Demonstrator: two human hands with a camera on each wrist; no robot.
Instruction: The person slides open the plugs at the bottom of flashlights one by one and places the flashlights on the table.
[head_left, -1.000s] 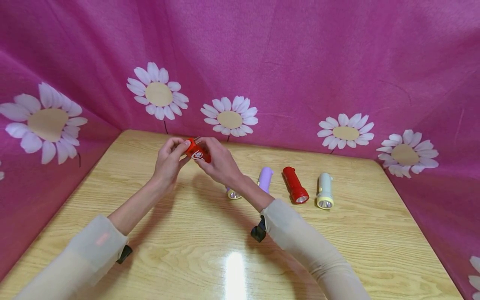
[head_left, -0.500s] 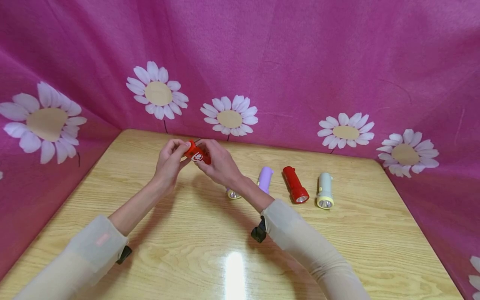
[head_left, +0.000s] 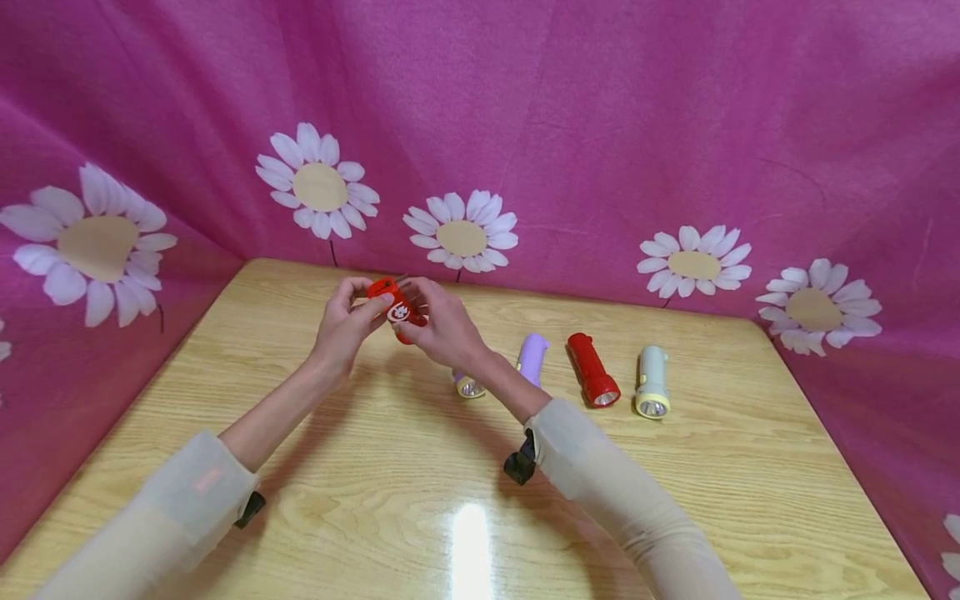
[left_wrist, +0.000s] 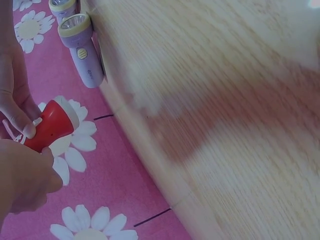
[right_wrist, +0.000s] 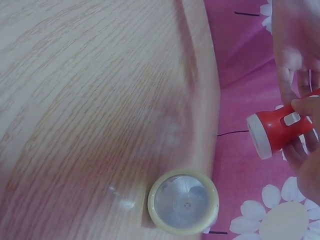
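Both hands hold a red flashlight with a white lens rim above the far side of the table. My left hand (head_left: 337, 332) grips the tail end of the red flashlight (head_left: 382, 287), thumb on its body near a white emblem. My right hand (head_left: 447, 327) pinches it from the other side, its fingers hiding part of the body. Thin metal strips show at the right fingertips; what they are cannot be told. In the right wrist view, a white switch (right_wrist: 291, 118) sits beside a thumb. The left wrist view shows the white-rimmed head (left_wrist: 66, 113) poking out between the fingers.
Right of the hands lie a purple flashlight (head_left: 532, 357), another partly hidden purple flashlight (head_left: 470, 387) behind the right forearm, a second red flashlight (head_left: 592, 370) and a grey-green flashlight (head_left: 651, 379). A pink flowered cloth (head_left: 555, 142) hangs behind the wooden table (head_left: 360, 500).
The held red flashlight has turned in the hands, and more of its lower end shows beneath the right fingers. My left thumb has shifted toward the emblem. The other flashlights stay put.
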